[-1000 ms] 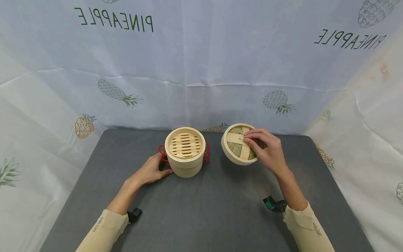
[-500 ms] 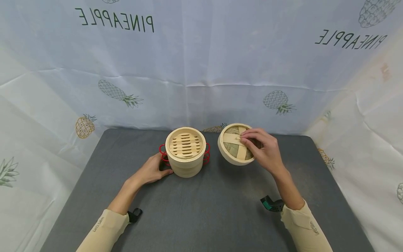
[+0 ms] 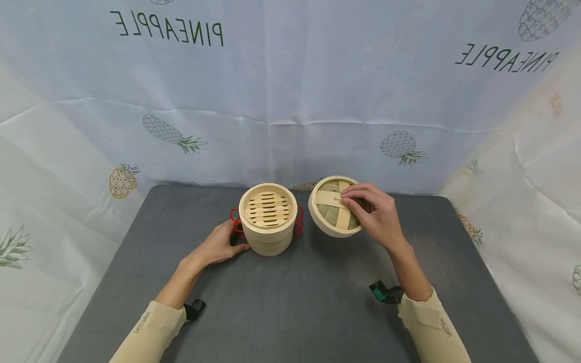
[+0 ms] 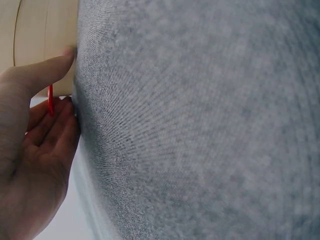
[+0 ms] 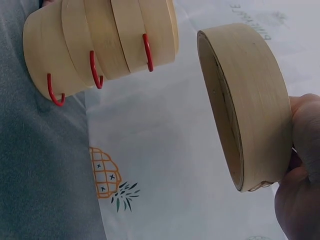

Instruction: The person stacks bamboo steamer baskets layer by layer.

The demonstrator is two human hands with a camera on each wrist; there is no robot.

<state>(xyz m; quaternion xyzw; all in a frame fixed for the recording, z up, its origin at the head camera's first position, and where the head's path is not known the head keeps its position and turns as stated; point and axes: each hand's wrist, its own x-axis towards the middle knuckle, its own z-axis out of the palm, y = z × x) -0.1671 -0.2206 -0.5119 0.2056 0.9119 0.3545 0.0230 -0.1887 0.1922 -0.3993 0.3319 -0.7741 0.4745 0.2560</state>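
Note:
A stack of bamboo steamer baskets (image 3: 269, 237) with red handles stands on the grey table, its slatted top tier (image 3: 268, 209) uncovered. My left hand (image 3: 220, 243) is at the stack's left side, low down. In the left wrist view the thumb (image 4: 47, 72) lies on the basket wall and the fingers (image 4: 57, 127) extend beside a red handle (image 4: 50, 100). My right hand (image 3: 374, 212) pinches the middle of the woven bamboo lid (image 3: 331, 214), holding it tilted in the air just right of the stack. Seen from the right wrist, the lid's hollow underside (image 5: 220, 110) faces the stack.
Grey cloth covers the table (image 3: 290, 312). Behind it hangs a pale curtain (image 3: 290, 91) with pineapple prints, close to the table's back edge. Black wrist devices with straps sit by both sleeves, the right one (image 3: 386, 293) with a green patch.
The right hand has carried the lid a short way left, closer to the basket stack. My left hand and the stack have stayed in place.

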